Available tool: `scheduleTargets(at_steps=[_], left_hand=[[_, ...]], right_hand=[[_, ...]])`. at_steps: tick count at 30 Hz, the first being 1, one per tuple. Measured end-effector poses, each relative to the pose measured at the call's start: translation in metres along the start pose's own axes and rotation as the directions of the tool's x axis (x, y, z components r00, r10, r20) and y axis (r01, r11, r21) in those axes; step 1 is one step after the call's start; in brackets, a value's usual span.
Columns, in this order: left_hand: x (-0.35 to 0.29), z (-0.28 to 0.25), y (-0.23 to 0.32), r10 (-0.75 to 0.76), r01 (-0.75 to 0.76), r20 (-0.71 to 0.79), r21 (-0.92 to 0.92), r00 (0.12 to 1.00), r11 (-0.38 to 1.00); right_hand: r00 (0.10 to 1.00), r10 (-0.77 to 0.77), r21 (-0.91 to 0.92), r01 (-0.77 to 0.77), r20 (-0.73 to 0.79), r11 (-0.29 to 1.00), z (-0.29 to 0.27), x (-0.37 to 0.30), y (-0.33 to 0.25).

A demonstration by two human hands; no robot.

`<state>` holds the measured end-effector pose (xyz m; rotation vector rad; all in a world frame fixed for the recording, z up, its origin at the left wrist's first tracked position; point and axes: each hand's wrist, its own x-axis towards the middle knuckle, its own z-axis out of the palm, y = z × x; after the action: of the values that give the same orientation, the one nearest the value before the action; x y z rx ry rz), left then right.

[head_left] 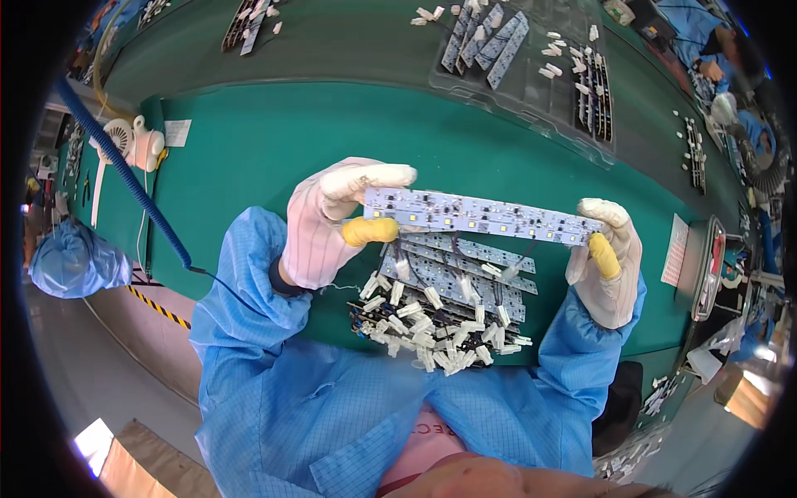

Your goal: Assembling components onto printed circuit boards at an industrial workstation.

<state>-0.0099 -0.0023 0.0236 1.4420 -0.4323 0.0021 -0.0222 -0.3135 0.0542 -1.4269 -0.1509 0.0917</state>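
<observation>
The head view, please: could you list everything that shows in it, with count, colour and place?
LED strip board: one, white, held level between both hands.
Pile of strip boards: several, white, with white plug connectors, under the held board.
Work mat: one, green, covering the bench.
Clear tray: one, transparent, top right, holding more strip boards.
Small fan: one, white, at the left.
Coiled cord: one, blue, running from upper left to the left wrist.
Co-worker: one, in blue, far top right.
Left hand: white glove, yellow thumb cot, pinching the board's left end.
Right hand: white glove, yellow thumb cot, pinching its right end.
</observation>
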Motion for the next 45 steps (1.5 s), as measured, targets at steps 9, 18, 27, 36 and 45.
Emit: scheduleTargets(at_steps=[9,18,27,36,45], left_hand=[[0.001,0.001,0.002,-0.116,0.112,-0.058,-0.057,0.992,0.992],[0.003,0.002,-0.009,-0.001,-0.005,-0.119,-0.054,0.993,0.999],[0.001,0.007,-0.008,-0.106,0.068,-0.212,-0.181,0.972,0.981],[0.002,0.010,0.000,-0.186,0.158,-0.168,-0.170,0.968,0.973],[-0.006,0.018,-0.003,-0.177,0.166,-0.056,-0.169,0.983,0.972]], right_hand=[[1.000,-0.014,0.026,0.014,0.002,1.000,0.002,-0.003,0.000],[0.995,0.102,-0.039,-0.102,-0.003,0.994,0.004,-0.004,-0.011],[0.977,-0.152,-0.660,0.212,0.148,0.721,-0.040,-0.011,0.005],[0.923,-0.136,-0.918,-0.376,-0.360,-0.125,-0.127,-0.055,0.057],[0.943,-0.281,-0.811,0.304,0.179,0.501,0.019,0.001,-0.012]])
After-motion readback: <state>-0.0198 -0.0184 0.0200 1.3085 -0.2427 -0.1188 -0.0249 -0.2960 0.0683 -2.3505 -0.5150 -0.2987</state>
